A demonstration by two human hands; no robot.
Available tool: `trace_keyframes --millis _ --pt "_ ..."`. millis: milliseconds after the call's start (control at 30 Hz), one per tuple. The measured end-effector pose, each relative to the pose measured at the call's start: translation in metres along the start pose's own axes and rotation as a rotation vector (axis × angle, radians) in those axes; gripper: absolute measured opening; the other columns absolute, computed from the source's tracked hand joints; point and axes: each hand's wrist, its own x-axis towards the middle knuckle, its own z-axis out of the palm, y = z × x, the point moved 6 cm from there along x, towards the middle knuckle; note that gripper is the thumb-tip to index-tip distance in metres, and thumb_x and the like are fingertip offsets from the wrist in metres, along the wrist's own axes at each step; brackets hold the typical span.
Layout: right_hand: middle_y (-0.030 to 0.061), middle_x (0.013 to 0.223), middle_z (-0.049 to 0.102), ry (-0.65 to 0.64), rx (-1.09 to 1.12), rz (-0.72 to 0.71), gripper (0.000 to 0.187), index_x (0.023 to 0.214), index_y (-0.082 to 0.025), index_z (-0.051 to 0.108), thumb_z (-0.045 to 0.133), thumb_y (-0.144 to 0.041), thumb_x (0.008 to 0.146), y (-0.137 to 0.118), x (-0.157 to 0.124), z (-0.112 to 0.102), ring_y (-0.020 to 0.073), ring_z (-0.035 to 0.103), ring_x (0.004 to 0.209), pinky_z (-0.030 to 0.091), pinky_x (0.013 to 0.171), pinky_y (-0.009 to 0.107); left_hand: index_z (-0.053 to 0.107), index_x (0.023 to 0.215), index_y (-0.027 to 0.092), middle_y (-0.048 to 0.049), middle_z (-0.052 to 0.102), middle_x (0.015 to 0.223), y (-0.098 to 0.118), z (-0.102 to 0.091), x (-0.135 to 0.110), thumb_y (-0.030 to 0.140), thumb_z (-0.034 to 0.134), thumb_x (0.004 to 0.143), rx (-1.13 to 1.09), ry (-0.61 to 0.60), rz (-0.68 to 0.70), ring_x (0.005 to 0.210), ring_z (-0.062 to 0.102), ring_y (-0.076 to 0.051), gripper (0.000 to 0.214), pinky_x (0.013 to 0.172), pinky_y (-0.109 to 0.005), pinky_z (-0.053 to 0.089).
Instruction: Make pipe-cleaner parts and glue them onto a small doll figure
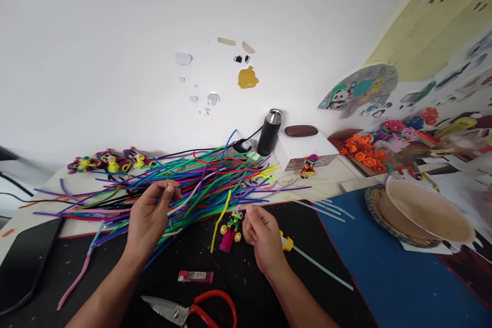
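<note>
My left hand [148,218] is raised over the near edge of a pile of coloured pipe cleaners [207,179], thumb and fingertips pinched together. Opposite it, my right hand [263,238] is also closed in a pinch. Anything between either set of fingertips is too small or hidden to make out. A small pipe-cleaner doll [229,233] with a magenta lower part lies on the black mat just left of my right hand. Beside the doll is a single yellow pipe cleaner [220,221]. Behind my right hand shows a yellow tool tip [286,242], mostly hidden, with a translucent stick [323,268].
Red-handled scissors [192,311] and a pink lighter [195,277] lie nearest me. More dolls [111,160] line the back left. A black flask [269,133] and a white box [307,146] stand by the wall. Right are glue sticks [330,210] and a bowl [430,210].
</note>
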Motion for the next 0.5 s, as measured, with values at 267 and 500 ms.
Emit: trace_keyframes --millis 267,500 --pt "-0.0102 0.048 0.03 -0.063 -0.003 0.05 0.06 0.059 -0.02 0.046 0.075 -0.065 0.085 0.003 -0.004 0.008 0.0049 0.022 0.041 0.015 0.042 0.023 0.067 0.079 0.027 -0.001 0.071 0.078 -0.005 0.002 -0.001 0.056 0.056 0.095 0.082 -0.019 -0.022 0.087 0.068 -0.026 0.035 0.084 -0.037 0.052" --pt "-0.0105 0.048 0.029 -0.011 0.026 0.009 0.058 0.058 -0.021 0.047 0.076 -0.064 0.085 -0.004 -0.003 0.0 0.0054 0.021 0.041 0.016 0.042 0.024 0.068 0.09 0.026 -0.001 0.073 0.082 0.002 0.016 0.001 0.062 0.058 0.092 0.097 -0.128 -0.028 0.081 0.069 -0.024 0.038 0.077 -0.034 0.051"
